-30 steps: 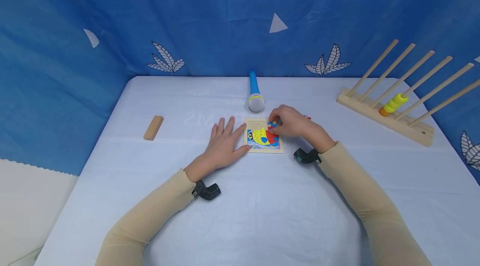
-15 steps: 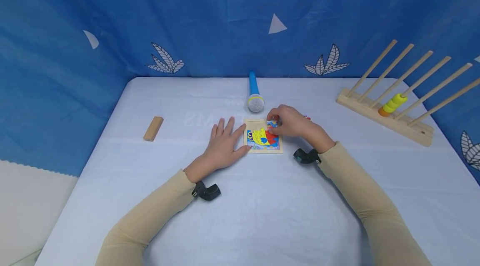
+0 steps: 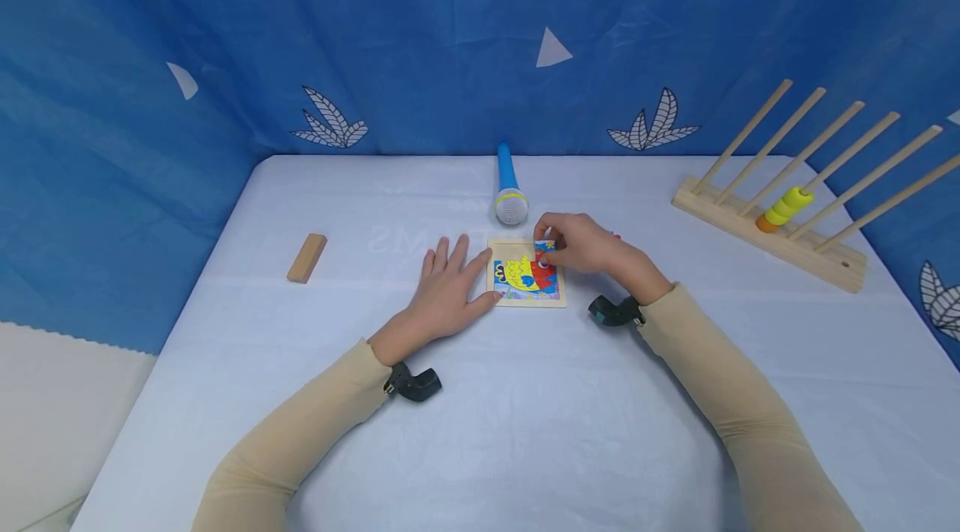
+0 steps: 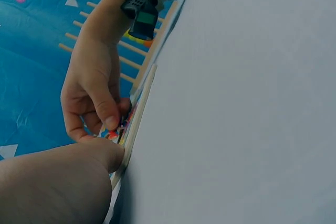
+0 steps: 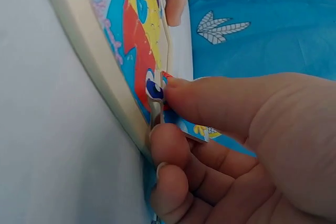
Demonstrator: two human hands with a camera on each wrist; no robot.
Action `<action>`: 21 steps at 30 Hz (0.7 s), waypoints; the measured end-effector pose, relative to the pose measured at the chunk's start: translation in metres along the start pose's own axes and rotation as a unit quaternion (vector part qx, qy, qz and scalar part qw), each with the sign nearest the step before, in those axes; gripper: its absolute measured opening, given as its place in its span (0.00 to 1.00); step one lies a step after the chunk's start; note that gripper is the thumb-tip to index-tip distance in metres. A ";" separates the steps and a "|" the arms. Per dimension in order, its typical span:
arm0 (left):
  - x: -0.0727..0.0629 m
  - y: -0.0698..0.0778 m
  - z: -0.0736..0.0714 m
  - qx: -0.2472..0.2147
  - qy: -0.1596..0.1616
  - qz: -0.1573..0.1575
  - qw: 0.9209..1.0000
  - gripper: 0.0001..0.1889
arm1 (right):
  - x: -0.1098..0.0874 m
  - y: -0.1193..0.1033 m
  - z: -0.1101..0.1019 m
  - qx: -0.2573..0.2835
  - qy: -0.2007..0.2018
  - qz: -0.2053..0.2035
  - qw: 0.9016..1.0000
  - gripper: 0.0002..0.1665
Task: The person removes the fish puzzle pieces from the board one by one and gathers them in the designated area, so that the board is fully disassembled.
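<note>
A small wooden tray puzzle (image 3: 527, 304) with a yellow and red fish picture lies flat on the white table; bare wood shows in its upper left part. My right hand (image 3: 581, 244) pinches a puzzle piece (image 5: 191, 128) between thumb and fingers at the tray's upper right corner. In the right wrist view this piece sits tilted over the tray, beside the fish's eye. My left hand (image 3: 444, 292) rests with spread fingers on the table, its thumb and index fingertip touching the tray's left edge. In the left wrist view my left hand (image 4: 58, 179) partly hides the tray.
Behind the tray lies a blue toy microphone (image 3: 510, 186). A wooden block (image 3: 307, 258) is at the left. On the right stands a peg rack (image 3: 772, 236) with yellow and orange beads. A small red thing (image 3: 617, 236) shows partly behind my right wrist.
My right hand has shifted and turned slightly at the tray's corner, and more of the fish's eye shows under its fingers. My left hand has stayed in place.
</note>
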State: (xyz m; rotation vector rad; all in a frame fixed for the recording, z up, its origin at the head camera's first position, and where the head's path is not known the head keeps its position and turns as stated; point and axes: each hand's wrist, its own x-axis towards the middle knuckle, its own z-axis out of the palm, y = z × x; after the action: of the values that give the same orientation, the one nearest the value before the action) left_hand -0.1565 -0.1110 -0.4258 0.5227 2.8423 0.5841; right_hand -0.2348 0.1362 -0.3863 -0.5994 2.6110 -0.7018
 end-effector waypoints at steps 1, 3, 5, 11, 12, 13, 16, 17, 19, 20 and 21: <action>0.000 0.000 0.000 0.001 -0.001 -0.001 1.000 0.39 | 0.000 0.000 -0.001 0.002 0.000 0.000 1.000 0.16; 0.000 0.001 0.000 0.002 -0.002 -0.001 1.000 0.39 | -0.001 0.001 -0.002 0.006 0.000 -0.002 1.000 0.14; 0.001 0.001 -0.001 0.002 -0.002 0.000 1.000 0.39 | -0.002 0.002 -0.004 0.015 -0.002 -0.004 1.000 0.12; 0.001 0.002 -0.002 0.002 0.002 0.001 1.000 0.40 | -0.006 0.006 -0.017 0.057 0.004 0.000 0.998 0.12; 0.001 0.001 -0.002 0.003 0.002 0.001 1.000 0.40 | -0.007 0.008 -0.020 0.060 0.009 0.002 0.998 0.12; 0.001 0.001 -0.002 0.003 0.004 0.002 1.000 0.40 | -0.009 0.010 -0.024 0.062 0.016 0.006 0.998 0.12; 0.001 0.000 -0.001 0.002 0.006 0.002 1.000 0.40 | -0.015 0.016 -0.034 0.062 0.041 0.015 0.997 0.13; 0.001 0.000 -0.001 0.002 0.006 0.001 1.000 0.40 | -0.017 0.018 -0.037 0.062 0.049 0.016 0.997 0.13; 0.000 0.000 0.000 0.002 0.006 0.000 1.000 0.40 | -0.022 0.024 -0.043 0.064 0.064 0.017 0.996 0.13; 0.000 -0.001 0.000 0.001 0.006 -0.001 1.000 0.40 | -0.025 0.027 -0.045 0.066 0.069 0.017 0.995 0.13; 0.000 -0.001 0.001 0.002 0.006 -0.001 1.000 0.40 | -0.027 0.031 -0.046 0.066 0.074 0.018 0.995 0.13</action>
State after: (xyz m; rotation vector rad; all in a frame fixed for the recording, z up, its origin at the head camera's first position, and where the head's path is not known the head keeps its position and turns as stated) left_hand -0.1567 -0.1115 -0.4266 0.5186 2.8549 0.5826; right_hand -0.2422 0.1911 -0.3590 -0.4776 2.6754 -0.9305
